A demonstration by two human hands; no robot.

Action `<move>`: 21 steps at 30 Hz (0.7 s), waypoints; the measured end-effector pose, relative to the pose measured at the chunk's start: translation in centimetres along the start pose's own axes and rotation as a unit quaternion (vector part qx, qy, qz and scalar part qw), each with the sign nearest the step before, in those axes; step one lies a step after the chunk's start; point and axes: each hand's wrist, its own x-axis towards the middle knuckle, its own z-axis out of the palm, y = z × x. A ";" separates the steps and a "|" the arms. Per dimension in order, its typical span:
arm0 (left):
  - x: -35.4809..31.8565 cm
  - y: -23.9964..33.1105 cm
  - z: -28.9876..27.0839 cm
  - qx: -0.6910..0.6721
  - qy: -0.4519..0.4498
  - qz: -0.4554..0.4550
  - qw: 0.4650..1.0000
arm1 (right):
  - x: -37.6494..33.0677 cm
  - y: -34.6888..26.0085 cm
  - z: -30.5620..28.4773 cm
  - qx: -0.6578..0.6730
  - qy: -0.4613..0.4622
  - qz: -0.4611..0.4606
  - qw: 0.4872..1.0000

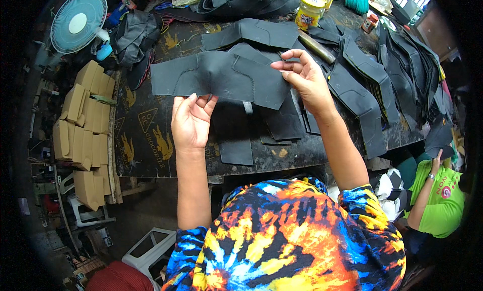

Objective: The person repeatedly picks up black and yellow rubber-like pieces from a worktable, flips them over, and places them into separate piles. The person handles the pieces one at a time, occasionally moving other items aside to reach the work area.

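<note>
A flat black stitched piece (216, 77), which looks like a leather shoe upper with curved seams, is held spread out above the table. My left hand (193, 121) pinches its lower edge between thumb and fingers, palm turned up. At the upper right corner, my right hand (307, 84) has its thumb and fingers closed on the same piece. Beneath it lie more black pieces (236, 145), partly covered by the held one. Another stitched black piece (261, 33) rests just beyond.
Stacks of black pieces (357, 97) cover the table's right side. A yellow tub (309, 13) and a metal cylinder (317, 47) stand behind. At left are a fan (78, 21) and stacked brown boxes (90, 110). A co-worker in a green shirt (437, 200) sits at right.
</note>
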 end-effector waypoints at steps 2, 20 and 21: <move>-0.4 -0.6 0.2 0.010 0.001 0.012 1.000 | 0.1 0.1 -0.3 0.001 0.001 -0.018 1.000; -1.0 -2.8 1.1 0.029 0.041 0.026 0.998 | 0.5 0.9 -1.6 0.011 0.043 0.009 0.999; -1.0 -2.9 1.0 0.019 0.026 0.032 0.999 | 0.5 0.8 -1.6 0.013 0.045 0.010 0.999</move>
